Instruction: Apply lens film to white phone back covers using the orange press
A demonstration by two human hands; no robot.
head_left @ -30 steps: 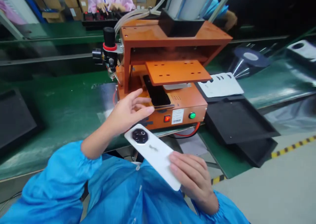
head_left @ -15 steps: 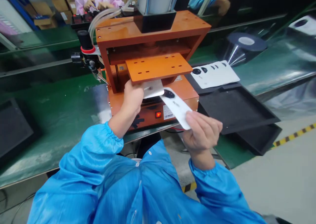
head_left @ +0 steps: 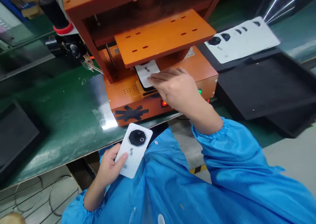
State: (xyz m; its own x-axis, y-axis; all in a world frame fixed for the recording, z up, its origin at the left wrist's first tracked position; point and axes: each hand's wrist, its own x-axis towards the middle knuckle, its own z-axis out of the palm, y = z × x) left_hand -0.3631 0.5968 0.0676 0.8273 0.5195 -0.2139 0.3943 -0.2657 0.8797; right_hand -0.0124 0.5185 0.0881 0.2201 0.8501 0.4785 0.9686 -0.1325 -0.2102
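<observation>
My left hand (head_left: 110, 166) grips a white phone back cover (head_left: 137, 153) low in front of my body, thumb on its face. That cover has a black octagonal camera window and small dark lettering. At the orange press (head_left: 158, 107), my right hand (head_left: 176, 87) has its fingers close together on the near right edge of a second white phone back cover (head_left: 146, 72). This one rests on the dark seat under the raised orange plate (head_left: 163, 36), which hides its far end. The fingertips partly cover its edge.
Several white back covers (head_left: 244, 41) lie overlapped at the right on black trays (head_left: 266, 86). Another black tray (head_left: 19, 132) is at the left on the green bench (head_left: 74, 122). A black regulator with a red ring (head_left: 63, 28) sits beside the press frame.
My left hand has drawn a cover out of the press, down towards my body. My right hand has brought its cover under the plate. The view has moved closer to the press.
</observation>
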